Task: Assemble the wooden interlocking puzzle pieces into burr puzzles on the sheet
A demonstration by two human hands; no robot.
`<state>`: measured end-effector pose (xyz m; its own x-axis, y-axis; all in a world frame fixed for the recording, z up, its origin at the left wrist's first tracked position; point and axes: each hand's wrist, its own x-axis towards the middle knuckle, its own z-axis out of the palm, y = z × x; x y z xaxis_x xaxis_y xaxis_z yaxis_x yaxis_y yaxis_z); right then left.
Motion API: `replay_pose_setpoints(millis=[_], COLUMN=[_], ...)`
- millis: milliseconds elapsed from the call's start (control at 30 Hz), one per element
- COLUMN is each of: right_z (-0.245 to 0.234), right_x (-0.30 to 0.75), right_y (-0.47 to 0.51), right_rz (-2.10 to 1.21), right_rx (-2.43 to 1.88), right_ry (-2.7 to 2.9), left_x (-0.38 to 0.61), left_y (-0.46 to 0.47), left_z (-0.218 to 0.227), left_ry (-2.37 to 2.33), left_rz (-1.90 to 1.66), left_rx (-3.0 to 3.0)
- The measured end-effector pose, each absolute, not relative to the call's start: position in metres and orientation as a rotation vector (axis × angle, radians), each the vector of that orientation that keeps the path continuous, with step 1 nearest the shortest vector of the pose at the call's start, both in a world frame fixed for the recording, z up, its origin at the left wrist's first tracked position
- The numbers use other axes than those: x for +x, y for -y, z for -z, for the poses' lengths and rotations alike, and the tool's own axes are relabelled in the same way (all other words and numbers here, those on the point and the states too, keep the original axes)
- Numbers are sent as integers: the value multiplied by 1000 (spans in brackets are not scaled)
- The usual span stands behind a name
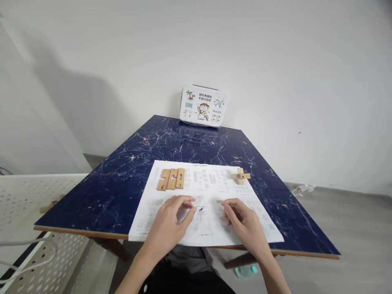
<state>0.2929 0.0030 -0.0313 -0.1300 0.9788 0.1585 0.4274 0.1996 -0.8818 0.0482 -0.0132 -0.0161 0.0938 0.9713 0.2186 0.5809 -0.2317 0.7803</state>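
My left hand (173,220) hovers over or rests on the lower left of a printed paper sheet (211,234); its fingers are curved, with a gap between thumb and index finger and nothing between them. Just beyond it lie three flat notched wooden puzzle pieces side by side: one marked 3 (163,180), a middle one (172,179) and one marked 2 (180,179). My right hand (241,220) is loosely curled at the sheet's lower right, with no object showing in it. Above that hand, two or more wooden pieces form a cross (241,176) on the sheet.
The dark blue marble-patterned table (122,196) reaches to the white wall. At its far end a cartoon-printed white box (203,106) leans there. A perforated white rack (24,200) with cables stands at left. Below the table's front edge lies a bottle with a turquoise cap (253,269).
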Motion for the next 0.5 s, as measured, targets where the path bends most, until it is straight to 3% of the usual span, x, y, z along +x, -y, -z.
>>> replay_pose_setpoints(millis=[500], right_z=[33], right_x=[293], right_y=[-2], right_rz=[-857], right_rx=[-1363], right_ry=[1674], left_x=[49], left_y=[13], left_z=[16], left_ry=[-1462], left_rz=[-1048], left_rx=[1905])
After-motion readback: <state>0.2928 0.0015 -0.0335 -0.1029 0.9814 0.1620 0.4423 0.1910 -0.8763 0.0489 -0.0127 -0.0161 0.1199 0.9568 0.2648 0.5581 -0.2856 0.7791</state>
